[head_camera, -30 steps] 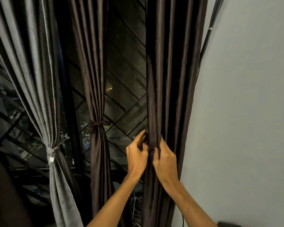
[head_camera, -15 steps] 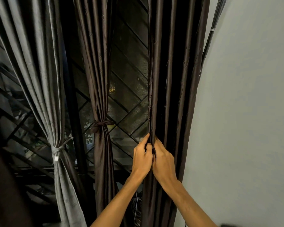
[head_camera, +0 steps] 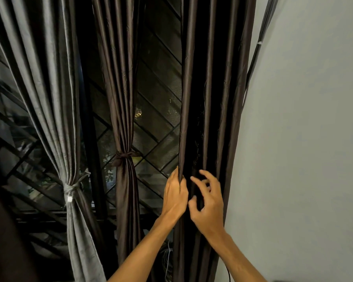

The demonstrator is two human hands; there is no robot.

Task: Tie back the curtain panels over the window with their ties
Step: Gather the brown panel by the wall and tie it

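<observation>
the left hand (head_camera: 174,197) clamps the leading fold of the right brown panel (head_camera: 228,98), probably gathering it so a tie can go round. the right hand (head_camera: 209,206) hovers just beside it, blurred, fingers apart and loosely curled, gripping nothing i can see. this panel hangs loose by the wall (head_camera: 304,139), and its tie is lost in the dark folds. the middle brown panel (head_camera: 122,78) and grey panel (head_camera: 55,98) are already tied.

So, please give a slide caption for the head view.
Left hand grips the dark brown satin curtain panel; right hand hovers open in front of it.
</observation>
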